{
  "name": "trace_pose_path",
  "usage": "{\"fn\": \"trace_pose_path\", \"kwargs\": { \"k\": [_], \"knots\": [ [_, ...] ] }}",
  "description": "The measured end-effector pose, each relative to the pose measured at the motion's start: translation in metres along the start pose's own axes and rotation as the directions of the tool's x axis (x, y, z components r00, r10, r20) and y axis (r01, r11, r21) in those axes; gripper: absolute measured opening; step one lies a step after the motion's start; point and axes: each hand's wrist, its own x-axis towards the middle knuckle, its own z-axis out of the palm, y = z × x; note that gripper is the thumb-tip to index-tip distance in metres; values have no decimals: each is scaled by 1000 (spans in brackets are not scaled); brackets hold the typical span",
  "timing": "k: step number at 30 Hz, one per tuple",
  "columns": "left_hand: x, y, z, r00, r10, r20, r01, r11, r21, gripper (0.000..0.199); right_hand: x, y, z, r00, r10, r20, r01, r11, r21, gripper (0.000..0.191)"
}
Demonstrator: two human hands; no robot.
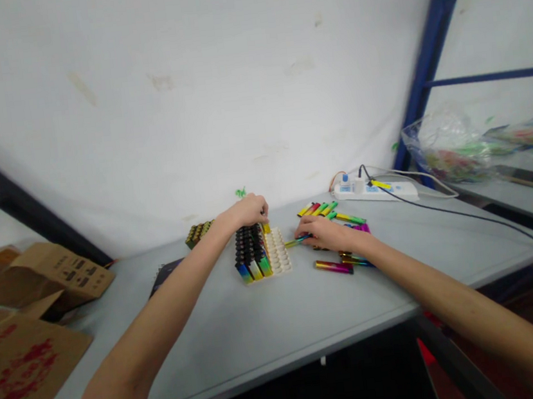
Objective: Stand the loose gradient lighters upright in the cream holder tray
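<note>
A white tray (280, 259) with rows of round holes stands mid-table. Its left side is filled with upright shiny tubes (251, 246) in gradient colours, topped with black ends. My left hand (248, 211) is over the tray's far end, fingers pinched on the top of an upright yellow tube (267, 228). Just right of the tray, my right hand (321, 231) is closed on a green-blue tube (293, 243) that lies almost level and points at the tray. Several loose tubes (334, 267) lie around and partly under the right hand.
Another block of tubes (197, 234) stands behind my left forearm, beside a dark flat object (163, 275). Open cardboard boxes (28, 358) take up the left. A white power strip (376, 190) with cables lies at the back right, near a clear plastic bag (454, 144).
</note>
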Motion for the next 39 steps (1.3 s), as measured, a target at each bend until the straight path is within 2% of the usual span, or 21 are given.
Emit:
{"fn": "trace_pose_path", "kwargs": {
  "k": [5,11,14,16,19,21,23,27,30,31,33,35,39],
  "knots": [
    [4,-1,7,1000,-2,-11,1,999,-36,14,1,-4,-6,996,-14,-91,15,1000,7,23],
    [4,-5,12,1000,-7,-30,4,995,-103,11,1,-11,-10,994,1,-105,5,999,50,22],
    [1,-5,11,999,-14,-44,8,991,-132,15,1,-12,-12,985,36,-168,-19,995,103,19],
    [-4,-2,10,998,-16,-65,6,989,-151,26,1,-13,-12,971,82,-226,-42,983,177,17],
    [-18,10,5,983,-30,-180,-3,984,-178,44,2,-15,-12,938,202,-283,-78,916,394,20],
    [-33,23,2,931,-32,-362,-56,972,-229,44,3,-19,-13,914,286,-290,-73,815,574,24],
    [-49,39,0,895,-15,-446,-131,946,-295,41,4,-24,-15,902,334,-274,-41,697,716,30],
    [-78,69,4,904,-41,-426,-208,829,-520,35,4,-33,-19,913,343,-221,30,483,875,36],
    [-89,81,12,951,-65,-304,-204,606,-768,35,4,-39,-19,913,348,-213,67,387,920,40],
    [-90,83,15,962,-61,-266,-194,531,-825,36,4,-40,-20,910,351,-222,78,381,921,41],
    [-92,86,21,971,-59,-230,-182,437,-881,43,3,-42,-21,904,342,-255,103,405,908,39],
    [-92,86,26,968,-72,-242,-196,387,-901,46,3,-43,-23,901,321,-291,116,468,876,37],
    [-97,81,31,953,-116,-280,-236,298,-925,34,1,-40,-27,882,343,-323,61,597,800,41]
  ]
}}
